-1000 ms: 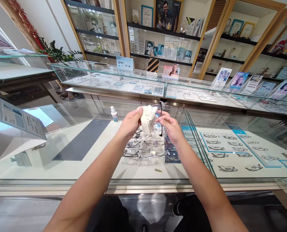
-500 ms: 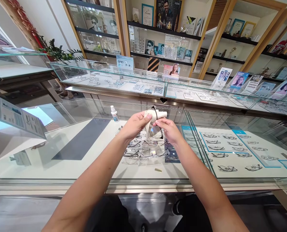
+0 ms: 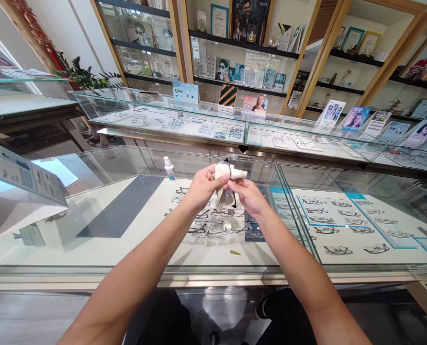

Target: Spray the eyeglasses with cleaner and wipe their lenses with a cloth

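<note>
Above the glass counter, my left hand is closed on a cream-coloured cloth, thumb pressed on top. Inside the cloth's folds sits a pair of eyeglasses with dark temples, partly covered by the fabric. My right hand pinches the eyeglasses from the other side, its fingertips meeting those of my left. A white spray bottle with a printed label stands upright on the glass, left of my hands.
Under the glass counter top lie several rows of eyeglasses and a dark grey strip. A tilted display card stands at the left. Across the aisle is another glass showcase with advertising cards.
My right hand has shifted slightly left and down, closer to my left. The eyeglasses have turned a little within the cloth. The bottle stays put.
</note>
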A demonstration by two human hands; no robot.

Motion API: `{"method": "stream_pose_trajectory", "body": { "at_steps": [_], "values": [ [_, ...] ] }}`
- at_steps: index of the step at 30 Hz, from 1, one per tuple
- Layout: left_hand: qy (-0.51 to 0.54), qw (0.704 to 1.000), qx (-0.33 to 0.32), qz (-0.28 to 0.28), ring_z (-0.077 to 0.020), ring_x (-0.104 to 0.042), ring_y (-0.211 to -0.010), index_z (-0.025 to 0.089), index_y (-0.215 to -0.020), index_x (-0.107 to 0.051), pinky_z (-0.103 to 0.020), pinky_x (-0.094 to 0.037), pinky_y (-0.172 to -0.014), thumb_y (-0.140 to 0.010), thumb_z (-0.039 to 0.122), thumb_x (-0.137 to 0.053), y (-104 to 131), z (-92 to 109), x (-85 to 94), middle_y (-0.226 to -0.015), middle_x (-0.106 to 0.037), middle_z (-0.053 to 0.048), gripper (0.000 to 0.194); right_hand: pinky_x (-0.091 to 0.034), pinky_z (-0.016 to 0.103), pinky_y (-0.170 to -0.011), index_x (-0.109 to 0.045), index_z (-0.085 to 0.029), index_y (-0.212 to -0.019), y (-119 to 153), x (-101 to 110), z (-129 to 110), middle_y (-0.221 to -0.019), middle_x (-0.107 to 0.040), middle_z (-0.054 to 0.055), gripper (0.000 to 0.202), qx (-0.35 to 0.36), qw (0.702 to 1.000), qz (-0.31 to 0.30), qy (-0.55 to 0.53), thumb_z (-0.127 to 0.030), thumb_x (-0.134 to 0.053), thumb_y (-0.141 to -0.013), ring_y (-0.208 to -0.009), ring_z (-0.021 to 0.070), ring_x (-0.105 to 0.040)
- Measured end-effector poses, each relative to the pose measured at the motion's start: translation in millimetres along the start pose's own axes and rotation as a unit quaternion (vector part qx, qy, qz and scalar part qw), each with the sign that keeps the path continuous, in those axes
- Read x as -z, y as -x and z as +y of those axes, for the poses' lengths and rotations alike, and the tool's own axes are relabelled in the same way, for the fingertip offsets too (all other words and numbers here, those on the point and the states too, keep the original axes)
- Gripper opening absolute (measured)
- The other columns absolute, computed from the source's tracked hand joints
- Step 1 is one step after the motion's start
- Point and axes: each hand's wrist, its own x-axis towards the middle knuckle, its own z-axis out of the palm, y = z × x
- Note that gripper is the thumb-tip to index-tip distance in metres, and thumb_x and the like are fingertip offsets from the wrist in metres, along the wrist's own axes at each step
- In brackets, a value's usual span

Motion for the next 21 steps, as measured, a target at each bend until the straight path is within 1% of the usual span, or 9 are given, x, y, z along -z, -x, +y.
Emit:
{"method": "stream_pose_trajectory", "body": {
  "at_steps": [3, 6, 8, 12, 14, 17, 21],
  "values": [
    [-0.012, 1.0, -0.014, 0.024, -0.01, -0.058, -0.056, 0.014, -0.087, -0.073, -0.021, -0.048, -0.056, -0.07, 0.049, -0.101, 1.9, -1.7, -3.0, -0.064, -0.067, 0.001, 0.048, -0.048, 0.037, -0.097, -0.086, -0.022, -0.08, 2.4, -1.6, -0.5, -0.087, -0.081, 0.004, 0.048, 0.003, 1.0, -0.004, 0.024, -0.067, -0.096, -0.065, -0.089, 0.0205, -0.066],
    [-0.012, 0.999, -0.018, 0.039, -0.0104, -0.056, -0.053, 0.015, -0.08, -0.07, -0.021, -0.046, -0.054, -0.075, 0.056, -0.096, 3.0, -1.7, -4.7, -0.058, -0.062, 0.001, 0.049, -0.049, 0.038, -0.098, -0.086, -0.021, -0.083, 4.3, -3.0, -1.2, -0.088, -0.081, 0.004, 0.047, 0.002, 0.999, -0.009, 0.044, -0.065, -0.095, -0.068, -0.09, 0.0209, -0.067],
    [-0.017, 0.999, -0.019, 0.033, -0.0108, -0.055, -0.051, 0.015, -0.076, -0.069, -0.021, -0.045, -0.052, -0.078, 0.059, -0.093, 2.7, -0.9, -4.1, -0.055, -0.061, 0.001, 0.051, -0.049, 0.039, -0.098, -0.087, -0.021, -0.085, 4.7, -3.4, -1.4, -0.09, -0.082, 0.005, 0.046, 0.002, 0.998, -0.012, 0.054, -0.064, -0.094, -0.07, -0.09, 0.0209, -0.068],
    [-0.018, 1.0, -0.015, -0.003, -0.0125, -0.057, -0.052, 0.014, -0.076, -0.07, -0.024, -0.047, -0.053, -0.083, 0.065, -0.087, 0.1, 3.3, 1.5, -0.058, -0.065, -0.003, 0.054, -0.049, 0.038, -0.097, -0.087, -0.022, -0.083, 3.6, -1.0, -2.3, -0.099, -0.081, 0.006, 0.042, 0.012, 0.998, -0.01, 0.064, -0.062, -0.094, -0.071, -0.092, 0.0208, -0.066],
    [-0.006, 1.0, -0.002, -0.022, -0.014, -0.061, -0.054, 0.013, -0.08, -0.071, -0.025, -0.051, -0.056, -0.082, 0.064, -0.089, -1.9, 6.2, 5.8, -0.062, -0.068, -0.004, 0.054, -0.049, 0.037, -0.097, -0.087, -0.022, -0.081, 2.8, 1.7, -4.1, -0.101, -0.08, 0.006, 0.04, 0.02, 0.998, -0.01, 0.067, -0.061, -0.093, -0.071, -0.095, 0.0214, -0.066],
    [0.013, 0.999, 0.025, -0.045, -0.015, -0.065, -0.059, 0.012, -0.086, -0.074, -0.025, -0.055, -0.06, -0.077, 0.059, -0.095, -4.6, 10.3, 12.4, -0.068, -0.072, -0.005, 0.052, -0.047, 0.037, -0.099, -0.087, -0.024, -0.08, 2.1, 6.3, -7.6, -0.096, -0.078, 0.005, 0.035, 0.034, 0.996, -0.01, 0.081, -0.058, -0.091, -0.074, -0.099, 0.0226, -0.065],
    [0.04, 0.997, 0.045, -0.045, -0.0165, -0.071, -0.066, 0.012, -0.1, -0.076, -0.026, -0.059, -0.064, -0.072, 0.045, -0.101, -5.1, 12.6, 15.2, -0.08, -0.078, -0.007, 0.05, -0.045, 0.037, -0.097, -0.086, -0.024, -0.078, 1.3, 10.2, -9.1, -0.09, -0.078, 0.004, 0.032, 0.027, 0.996, -0.006, 0.085, -0.056, -0.09, -0.076, -0.097, 0.0219, -0.063]
  ]
}}
